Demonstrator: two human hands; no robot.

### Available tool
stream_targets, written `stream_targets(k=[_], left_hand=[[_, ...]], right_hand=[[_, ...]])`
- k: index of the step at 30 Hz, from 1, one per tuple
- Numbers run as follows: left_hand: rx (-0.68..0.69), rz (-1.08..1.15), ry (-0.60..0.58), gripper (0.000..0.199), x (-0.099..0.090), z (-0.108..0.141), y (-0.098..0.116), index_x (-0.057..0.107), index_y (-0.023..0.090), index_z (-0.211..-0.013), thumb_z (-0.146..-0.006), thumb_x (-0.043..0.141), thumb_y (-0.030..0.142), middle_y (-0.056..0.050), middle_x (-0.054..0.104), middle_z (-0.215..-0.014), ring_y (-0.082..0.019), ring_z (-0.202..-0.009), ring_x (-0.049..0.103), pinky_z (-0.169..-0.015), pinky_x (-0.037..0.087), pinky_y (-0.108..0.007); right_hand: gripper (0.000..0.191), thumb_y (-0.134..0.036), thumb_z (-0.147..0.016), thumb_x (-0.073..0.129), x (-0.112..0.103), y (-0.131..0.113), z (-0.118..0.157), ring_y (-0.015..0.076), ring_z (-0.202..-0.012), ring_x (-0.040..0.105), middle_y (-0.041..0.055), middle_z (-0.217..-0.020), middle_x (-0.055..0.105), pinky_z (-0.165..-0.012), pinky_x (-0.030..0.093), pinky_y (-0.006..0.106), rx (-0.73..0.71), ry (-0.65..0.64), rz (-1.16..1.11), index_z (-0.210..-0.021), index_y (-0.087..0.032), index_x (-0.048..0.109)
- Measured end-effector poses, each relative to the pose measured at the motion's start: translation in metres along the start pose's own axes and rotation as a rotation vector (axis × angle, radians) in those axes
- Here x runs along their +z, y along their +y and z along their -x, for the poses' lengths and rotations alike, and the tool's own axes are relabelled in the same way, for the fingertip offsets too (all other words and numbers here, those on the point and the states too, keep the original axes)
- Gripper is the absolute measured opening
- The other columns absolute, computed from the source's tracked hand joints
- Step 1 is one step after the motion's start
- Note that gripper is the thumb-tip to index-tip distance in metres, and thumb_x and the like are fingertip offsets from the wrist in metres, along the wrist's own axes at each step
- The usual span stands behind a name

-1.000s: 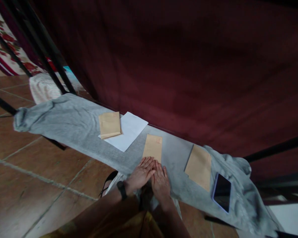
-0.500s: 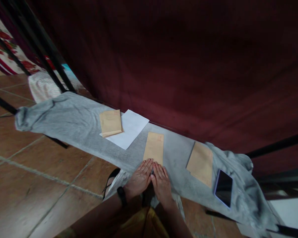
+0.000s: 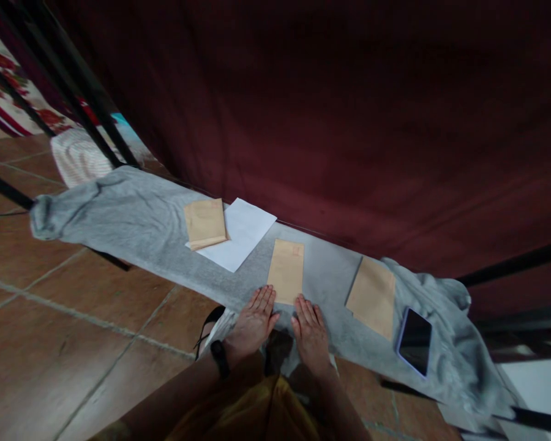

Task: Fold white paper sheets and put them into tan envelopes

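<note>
A brown paper envelope (image 3: 286,269) with a small reddish mark near its top right corner lies on the grey cloth in front of me. My left hand (image 3: 255,318) rests flat by its lower left corner, fingertips at the edge. At the lower right corner lies my right hand (image 3: 310,327), palm down with the fingers stretched out. Neither hand grips anything. Farther left, a stack of brown envelopes (image 3: 206,223) sits partly on a white sheet of paper (image 3: 248,229). To the right are more flat brown envelopes (image 3: 371,294).
A grey cloth (image 3: 138,214) covers the narrow bench. A phone (image 3: 414,342) with a purple case lies at its right side. Behind hangs a dark red curtain (image 3: 312,122). Black metal bars (image 3: 87,98) stand at the left, above the tiled floor (image 3: 96,361).
My hands have moved apart from the middle of the envelope's lower edge to its two lower corners. The lower edge now shows between them.
</note>
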State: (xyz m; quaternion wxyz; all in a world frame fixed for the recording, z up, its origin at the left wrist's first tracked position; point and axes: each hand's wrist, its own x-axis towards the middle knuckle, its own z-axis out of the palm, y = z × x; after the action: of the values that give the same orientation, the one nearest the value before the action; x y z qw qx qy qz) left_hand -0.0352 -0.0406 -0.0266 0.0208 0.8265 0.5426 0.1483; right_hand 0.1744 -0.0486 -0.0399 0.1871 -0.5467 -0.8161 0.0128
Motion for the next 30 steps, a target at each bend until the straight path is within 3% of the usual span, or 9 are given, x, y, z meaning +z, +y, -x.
stream_targets(k=[6,10,18,23,27,30], left_hand=[[0.07,0.069,-0.073,0.056,0.025,-0.037,0.028,0.033,0.016,-0.155,-0.106,0.022,0.04,-0.01,0.035,-0.161,-0.021,-0.151,0.027,-0.124,0.022,-0.044],[0.048,0.09,-0.108,0.058,0.043,-0.073,0.034,0.03,0.017,-0.157,-0.106,0.021,0.042,-0.01,0.035,-0.161,-0.02,-0.151,0.026,-0.125,0.016,-0.045],[-0.018,0.077,-0.115,0.064,0.053,-0.138,0.012,0.028,0.012,-0.157,-0.104,0.022,0.046,-0.015,0.03,-0.163,-0.027,-0.153,0.02,-0.124,0.014,-0.05],[-0.064,0.078,-0.118,0.064,0.056,-0.172,-0.004,0.028,0.015,-0.157,-0.102,0.027,0.046,-0.014,0.03,-0.163,-0.031,-0.153,0.019,-0.122,0.013,-0.055],[-0.096,0.079,-0.119,0.062,0.056,-0.186,-0.01,0.031,0.018,-0.156,-0.101,0.032,0.046,-0.013,0.033,-0.162,-0.034,-0.152,0.02,-0.122,0.012,-0.058],[-0.091,0.077,-0.124,0.061,0.054,-0.181,-0.009,0.033,0.019,-0.155,-0.101,0.035,0.046,-0.011,0.033,-0.162,-0.034,-0.152,0.021,-0.122,0.012,-0.058]], right_hand=[[0.048,-0.023,-0.104,0.031,0.005,0.001,0.001,0.0212,-0.141,0.045,0.0108,-0.15,0.05,-0.12,0.029,0.045,-0.014,0.027,0.009,-0.149,-0.016,0.045],[0.046,-0.017,-0.102,0.034,0.01,0.002,0.002,0.0204,-0.138,0.049,0.0111,-0.144,0.058,-0.121,0.029,0.044,-0.024,0.029,0.022,-0.142,-0.016,0.054],[0.046,-0.028,-0.105,0.032,0.01,-0.001,-0.002,0.0212,-0.137,0.05,0.0087,-0.148,0.053,-0.12,0.03,0.044,0.037,0.064,-0.02,-0.147,-0.016,0.049],[0.047,-0.028,-0.105,0.032,0.005,-0.003,-0.003,0.0201,-0.138,0.048,0.0082,-0.149,0.053,-0.119,0.031,0.043,0.039,0.067,-0.026,-0.149,-0.018,0.045],[0.045,-0.027,-0.105,0.034,0.005,-0.005,-0.003,0.0195,-0.138,0.049,0.008,-0.147,0.055,-0.118,0.031,0.042,0.025,0.124,-0.024,-0.147,-0.018,0.048],[0.045,-0.026,-0.105,0.034,0.007,-0.005,-0.003,0.0199,-0.138,0.048,0.0084,-0.147,0.055,-0.118,0.03,0.042,0.039,0.123,-0.014,-0.146,-0.017,0.049]])
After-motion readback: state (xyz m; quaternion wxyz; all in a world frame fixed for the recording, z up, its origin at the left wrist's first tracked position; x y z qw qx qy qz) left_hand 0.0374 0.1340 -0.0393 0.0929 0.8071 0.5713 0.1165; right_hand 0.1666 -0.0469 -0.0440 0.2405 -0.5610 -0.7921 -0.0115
